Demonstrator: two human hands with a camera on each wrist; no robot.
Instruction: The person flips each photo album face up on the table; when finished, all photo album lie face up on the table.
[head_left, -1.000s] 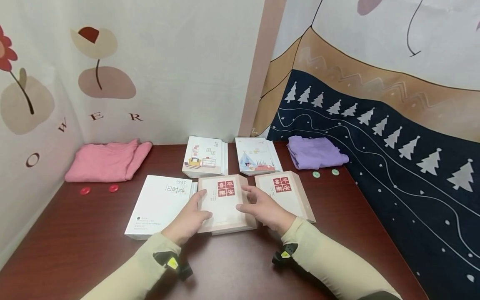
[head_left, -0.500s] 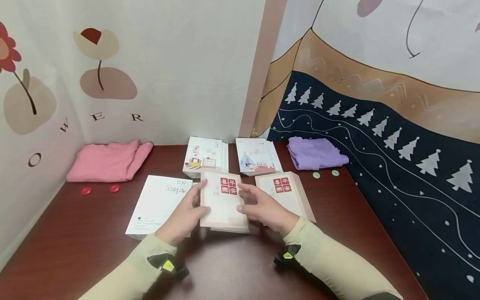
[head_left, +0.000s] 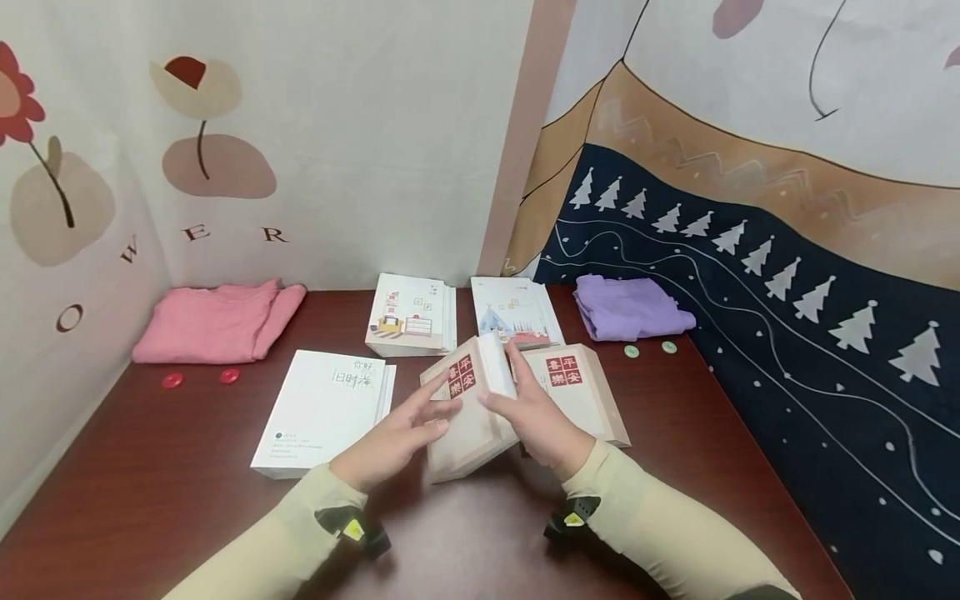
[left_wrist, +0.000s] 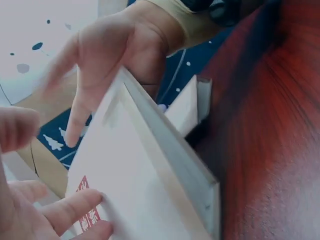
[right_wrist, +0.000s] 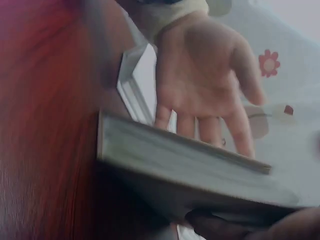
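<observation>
A thick cream book (head_left: 465, 417) with red square lettering is tilted up between my hands, its white page edges facing up and right. My right hand (head_left: 543, 417) holds it at the right side, thumb by the page edges and fingers behind the back cover. My left hand (head_left: 401, 437) has its fingers extended at the front cover; in the left wrist view the fingertips of this hand (left_wrist: 55, 215) lie right at the red lettering. The right wrist view shows the book (right_wrist: 180, 160) edge-on, low over the table, with my left palm (right_wrist: 200, 75) facing it.
A matching cream book (head_left: 585, 404) lies behind my right hand, a white book (head_left: 322, 417) at left. Two illustrated books (head_left: 408, 308) (head_left: 510, 304) lie at the back. Folded pink cloth (head_left: 210, 325), purple cloth (head_left: 633, 307), red buttons (head_left: 228, 377) and green buttons (head_left: 632, 351) sit towards the sides.
The cream book, flat between both hands a second ago, has been raised, turned and tilted leftward. My left fingers have spread onto its front cover; my right hand now reaches behind it.
</observation>
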